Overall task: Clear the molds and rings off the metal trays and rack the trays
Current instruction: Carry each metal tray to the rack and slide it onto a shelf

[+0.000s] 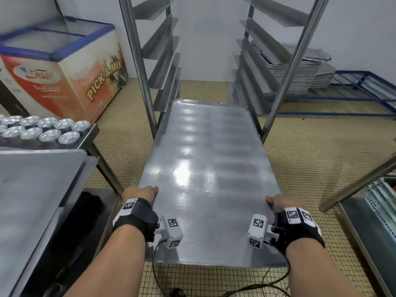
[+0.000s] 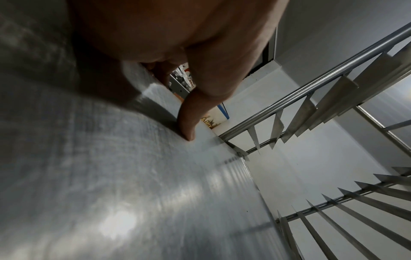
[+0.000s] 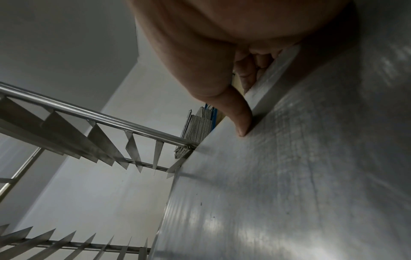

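A long bare metal tray [image 1: 205, 168] is held level in front of me, its far end in between the uprights of the steel rack [image 1: 141, 67]. My left hand [image 1: 145, 192] grips the tray's left edge near the front, thumb [image 2: 188, 121] on top and fingers curled under. My right hand [image 1: 278, 203] grips the right edge the same way, thumb [image 3: 241, 117] pressed on the tray [image 3: 289, 176]. Round metal molds [image 1: 49, 130] stand in rows on a small table at the left. The tray [image 2: 111, 184] fills the left wrist view.
The rack's angled runners [image 1: 255, 67] line both sides. A stack of trays [image 1: 295, 71] lies on a blue frame behind the rack. A chest freezer [image 1: 64, 69] stands at the back left, a steel worktable [image 1: 38, 183] at my left, another steel unit [image 1: 370, 232] at my right.
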### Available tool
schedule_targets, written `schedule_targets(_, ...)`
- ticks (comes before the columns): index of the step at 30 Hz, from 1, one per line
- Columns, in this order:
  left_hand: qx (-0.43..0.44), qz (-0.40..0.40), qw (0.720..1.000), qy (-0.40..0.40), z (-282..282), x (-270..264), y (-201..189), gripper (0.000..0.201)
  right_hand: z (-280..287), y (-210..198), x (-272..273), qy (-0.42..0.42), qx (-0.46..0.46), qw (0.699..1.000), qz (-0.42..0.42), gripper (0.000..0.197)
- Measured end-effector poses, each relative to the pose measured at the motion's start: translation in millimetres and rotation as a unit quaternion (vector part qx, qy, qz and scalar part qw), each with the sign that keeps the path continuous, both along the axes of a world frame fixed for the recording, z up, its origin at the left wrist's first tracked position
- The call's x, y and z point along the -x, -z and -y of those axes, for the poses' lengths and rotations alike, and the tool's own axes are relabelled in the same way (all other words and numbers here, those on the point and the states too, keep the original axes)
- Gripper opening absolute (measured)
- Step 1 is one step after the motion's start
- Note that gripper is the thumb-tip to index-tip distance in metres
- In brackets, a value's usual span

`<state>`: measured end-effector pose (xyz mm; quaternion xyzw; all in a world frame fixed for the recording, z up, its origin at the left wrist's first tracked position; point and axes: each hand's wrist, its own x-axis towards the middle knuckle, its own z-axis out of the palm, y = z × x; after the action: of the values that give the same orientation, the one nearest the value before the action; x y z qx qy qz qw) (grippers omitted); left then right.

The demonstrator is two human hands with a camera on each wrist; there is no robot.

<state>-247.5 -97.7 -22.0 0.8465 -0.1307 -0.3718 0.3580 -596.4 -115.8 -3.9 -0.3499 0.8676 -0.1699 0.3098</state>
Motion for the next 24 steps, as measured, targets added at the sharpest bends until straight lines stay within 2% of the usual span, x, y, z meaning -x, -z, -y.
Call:
schedule_targets(4,0.001,0.0,1.0,0.017,25.8,-0.4,6.3,0.034,32.8,17.5,-4.7,-0.048,-0.012,0.997,-0.056,0.041)
schedule_targets(6,-0.005,-0.003,1.0,0.013,39.5,2.5,11.2,0.037,50.4,31.1,-3.2,-0.075,-0.024,0.996,-0.042,0.041)
schedule_targets(8,-0.011,0.002,1.0,0.002,52.2,5.6,12.4,0.043,68.4,44.1,1.4,-0.033,-0.029,0.998,0.037,0.041)
schedule_targets(10,-0.021,0.006,1.0,0.011,65.9,8.0,14.4,0.032,86.2,49.9,7.0,0.048,-0.006,0.987,0.155,0.044)
schedule_targets(11,-0.023,0.01,1.0,0.015,74.1,8.1,16.7,0.029,93.4,52.8,6.5,0.043,-0.002,0.987,0.155,0.048)
schedule_targets(13,-0.018,0.013,1.0,0.021,90.3,7.9,16.2,0.034,113.1,60.9,9.2,0.046,-0.024,0.988,0.144,0.052)
schedule_targets(19,-0.021,-0.016,1.0,-0.003,144.9,5.1,20.9,0.032,166.6,64.7,4.5,0.074,-0.017,0.983,0.166,0.047)
schedule_targets(21,-0.021,-0.019,1.0,-0.006,165.8,6.5,19.5,0.042,186.2,62.9,2.5,0.101,0.011,0.979,0.179,0.038)
schedule_targets(24,-0.029,-0.015,0.999,-0.003,196.3,5.3,18.1,0.049,215.5,60.5,-2.8,0.128,0.038,0.974,0.185,0.038)
